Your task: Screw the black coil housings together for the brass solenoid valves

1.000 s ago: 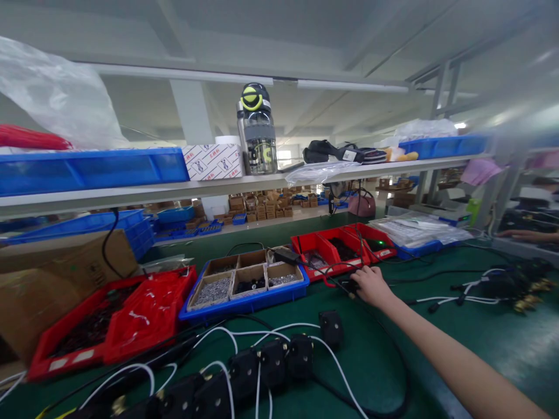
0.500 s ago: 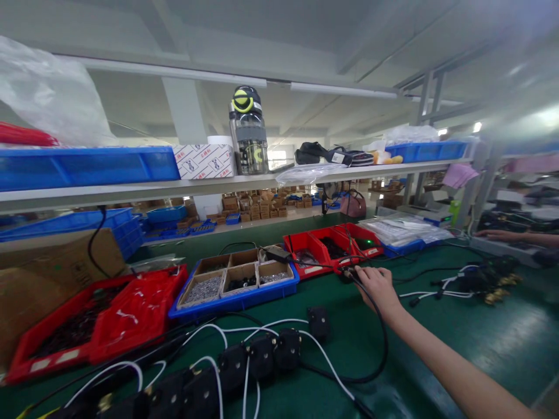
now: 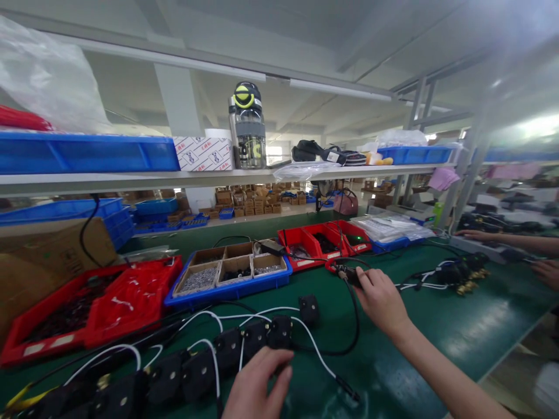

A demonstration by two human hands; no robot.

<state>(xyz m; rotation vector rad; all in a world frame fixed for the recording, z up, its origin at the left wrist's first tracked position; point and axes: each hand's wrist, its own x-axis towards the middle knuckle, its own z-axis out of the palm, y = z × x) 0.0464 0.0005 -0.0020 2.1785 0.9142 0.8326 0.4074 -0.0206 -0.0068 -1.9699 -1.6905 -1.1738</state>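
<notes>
My right hand (image 3: 379,297) grips a small dark tool (image 3: 349,274) with a red loop at its end, held over the green bench right of centre. A black cable curves down from the tool. At the bottom centre, my left hand (image 3: 259,384) is curled with thumb and forefinger apart, nothing visible between them. It is just in front of a row of black square plug blocks (image 3: 229,348) with white wires. Right of that hand, the end of a white wire with a black connector (image 3: 347,388) lies on the bench.
Behind are a blue tray of small parts (image 3: 248,289), red bins (image 3: 301,259) and larger red bins (image 3: 94,331) at left. A brass-ended cable bundle (image 3: 465,270) lies right, near another person's hands (image 3: 478,235). A shelf (image 3: 209,177) crosses above.
My left hand has come into view at the bottom centre. My right hand has lifted the dark tool slightly off the red bins' edge and shows it more clearly. The view has shifted slightly.
</notes>
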